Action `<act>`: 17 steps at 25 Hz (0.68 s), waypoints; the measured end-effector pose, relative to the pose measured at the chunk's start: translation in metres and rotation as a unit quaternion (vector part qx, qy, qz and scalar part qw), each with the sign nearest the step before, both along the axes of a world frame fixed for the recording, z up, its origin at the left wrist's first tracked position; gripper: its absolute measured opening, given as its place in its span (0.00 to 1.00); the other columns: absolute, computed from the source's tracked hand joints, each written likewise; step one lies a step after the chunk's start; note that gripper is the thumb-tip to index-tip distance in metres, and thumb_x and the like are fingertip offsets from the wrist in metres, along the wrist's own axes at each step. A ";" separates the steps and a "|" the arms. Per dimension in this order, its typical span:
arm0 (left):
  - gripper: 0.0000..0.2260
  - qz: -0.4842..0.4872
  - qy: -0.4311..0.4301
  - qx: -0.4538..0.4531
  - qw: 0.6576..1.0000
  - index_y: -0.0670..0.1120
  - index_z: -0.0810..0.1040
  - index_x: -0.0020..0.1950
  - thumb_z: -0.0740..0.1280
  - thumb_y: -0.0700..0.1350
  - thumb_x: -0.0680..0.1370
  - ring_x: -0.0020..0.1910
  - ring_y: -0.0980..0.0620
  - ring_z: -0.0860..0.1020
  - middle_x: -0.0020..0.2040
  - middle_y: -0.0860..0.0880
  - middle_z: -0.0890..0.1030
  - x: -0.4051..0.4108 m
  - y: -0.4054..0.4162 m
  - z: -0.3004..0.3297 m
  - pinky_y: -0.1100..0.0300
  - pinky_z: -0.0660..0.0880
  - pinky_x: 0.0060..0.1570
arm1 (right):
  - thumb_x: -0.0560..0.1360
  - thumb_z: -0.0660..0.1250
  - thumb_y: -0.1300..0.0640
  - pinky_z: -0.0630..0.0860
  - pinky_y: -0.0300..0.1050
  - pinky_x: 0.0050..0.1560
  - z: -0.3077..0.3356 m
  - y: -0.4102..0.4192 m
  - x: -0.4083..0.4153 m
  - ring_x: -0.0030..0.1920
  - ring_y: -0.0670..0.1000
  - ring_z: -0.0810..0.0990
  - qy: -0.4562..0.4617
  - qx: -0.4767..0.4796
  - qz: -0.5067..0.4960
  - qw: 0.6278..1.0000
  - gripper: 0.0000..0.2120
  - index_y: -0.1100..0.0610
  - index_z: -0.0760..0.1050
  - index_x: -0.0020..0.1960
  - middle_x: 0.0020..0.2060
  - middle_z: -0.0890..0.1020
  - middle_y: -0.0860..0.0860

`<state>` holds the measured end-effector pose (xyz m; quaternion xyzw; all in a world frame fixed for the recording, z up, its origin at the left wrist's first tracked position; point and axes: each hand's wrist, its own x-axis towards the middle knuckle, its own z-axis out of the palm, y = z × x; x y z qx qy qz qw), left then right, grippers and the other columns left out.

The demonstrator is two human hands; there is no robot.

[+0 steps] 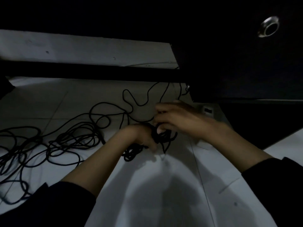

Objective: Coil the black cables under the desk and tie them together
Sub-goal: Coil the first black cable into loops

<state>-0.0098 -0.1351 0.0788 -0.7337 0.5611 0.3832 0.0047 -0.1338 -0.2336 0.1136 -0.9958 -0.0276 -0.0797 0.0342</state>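
Coiled bundle: black cable, between my two hands, above the floor.
Left hand: I grip the bundle, fingers curled round it.
Right hand: my fingers pinch a strand just above the bundle.
Loose cables: sprawled on the floor, left of my left hand.

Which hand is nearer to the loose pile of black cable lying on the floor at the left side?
Left. The left hand sits just right of the loose cable pile, gripping the small coil. The right hand is farther right, beyond the coil.
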 end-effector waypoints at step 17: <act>0.16 0.484 0.481 -0.140 0.717 0.38 0.80 0.56 0.73 0.46 0.73 0.29 0.53 0.77 0.35 0.44 0.79 -0.015 -0.029 -0.085 0.63 0.76 0.29 | 0.78 0.65 0.61 0.72 0.31 0.46 -0.099 -0.051 -0.010 0.45 0.43 0.78 0.103 0.374 -0.287 0.876 0.07 0.59 0.81 0.52 0.45 0.81 0.48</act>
